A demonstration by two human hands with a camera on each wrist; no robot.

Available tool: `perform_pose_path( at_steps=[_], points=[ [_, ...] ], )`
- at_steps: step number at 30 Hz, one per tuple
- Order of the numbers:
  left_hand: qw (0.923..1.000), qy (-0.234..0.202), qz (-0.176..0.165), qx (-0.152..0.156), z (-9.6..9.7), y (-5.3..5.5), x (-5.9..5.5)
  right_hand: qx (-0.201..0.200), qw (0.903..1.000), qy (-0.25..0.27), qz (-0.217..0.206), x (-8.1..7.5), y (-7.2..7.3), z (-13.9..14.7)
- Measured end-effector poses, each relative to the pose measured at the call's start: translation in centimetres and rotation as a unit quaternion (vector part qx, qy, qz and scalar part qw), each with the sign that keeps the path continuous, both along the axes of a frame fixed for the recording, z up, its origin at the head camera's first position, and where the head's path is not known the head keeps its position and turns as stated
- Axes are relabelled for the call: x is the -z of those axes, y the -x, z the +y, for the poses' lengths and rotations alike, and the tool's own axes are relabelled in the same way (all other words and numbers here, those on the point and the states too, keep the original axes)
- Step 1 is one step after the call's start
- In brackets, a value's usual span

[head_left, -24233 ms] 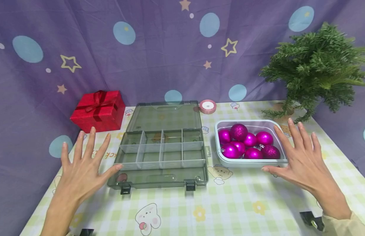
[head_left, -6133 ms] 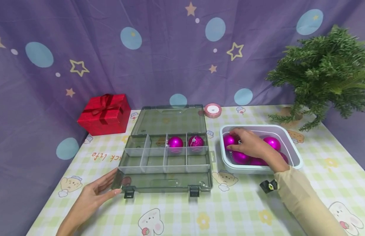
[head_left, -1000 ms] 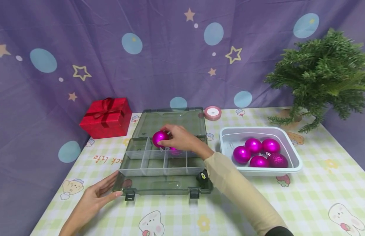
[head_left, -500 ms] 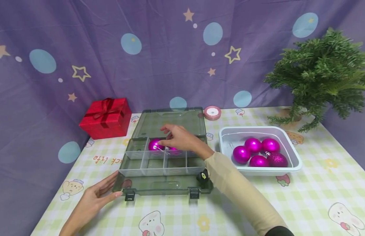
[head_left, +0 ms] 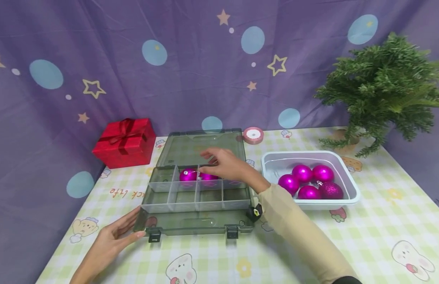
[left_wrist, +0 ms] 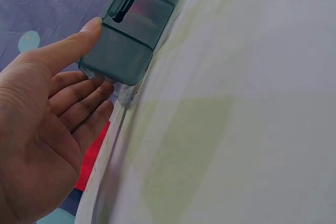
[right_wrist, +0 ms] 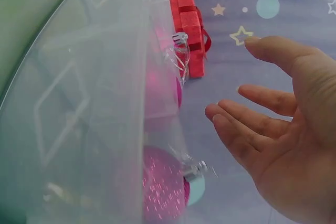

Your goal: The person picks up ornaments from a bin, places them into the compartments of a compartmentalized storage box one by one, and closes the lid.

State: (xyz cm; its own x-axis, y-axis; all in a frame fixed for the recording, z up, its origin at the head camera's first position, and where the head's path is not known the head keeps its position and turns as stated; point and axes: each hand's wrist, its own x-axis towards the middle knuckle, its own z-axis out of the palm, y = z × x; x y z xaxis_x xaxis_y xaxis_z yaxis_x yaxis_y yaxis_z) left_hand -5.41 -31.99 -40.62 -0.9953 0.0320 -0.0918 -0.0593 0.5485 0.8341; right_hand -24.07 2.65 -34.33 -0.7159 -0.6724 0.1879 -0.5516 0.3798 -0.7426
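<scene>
Here, a person's right hand (head_left: 230, 165) hangs over the far row of a translucent grey-green organizer case (head_left: 173, 221), its grip slack, thumb and fingers apart with nothing between them. The left hand (head_left: 107, 240) holds the near left corner of the case, its grip clamped there with the thumb on the near edge and the fingers along the left side. Three purple Christmas baubles sit in the far row: a glossy bauble (head_left: 187, 176) second from left, another glossy bauble (head_left: 208, 176) third from left, and a glittery bauble (right_wrist: 164, 187) at the right end, largely hidden by the right hand in the head view. The lid (head_left: 201, 144) lies folded back on the far side. To the right on the worktop (head_left: 286, 252), near the case, a pale blue plastic tub (head_left: 311, 205) carries five more baubles (head_left: 302, 173), four glossy and one glittery. Along the far side, left to right, are a red gift box (head_left: 109, 150), a pink ribbon spool (head_left: 253, 141) and an artificial pine tree (head_left: 380, 86) before a purple curtain (head_left: 191, 90).
</scene>
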Motion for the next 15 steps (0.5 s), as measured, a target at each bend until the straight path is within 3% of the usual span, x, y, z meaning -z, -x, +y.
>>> perform_pose_path(
  at_steps=[15],
  points=[
    [1.0000, -0.003, -0.004, 0.002, -0.2, 0.0, 0.0, 0.047, 0.9985, 0.025, 0.013, -0.4, -1.6, 5.8]
  ],
)
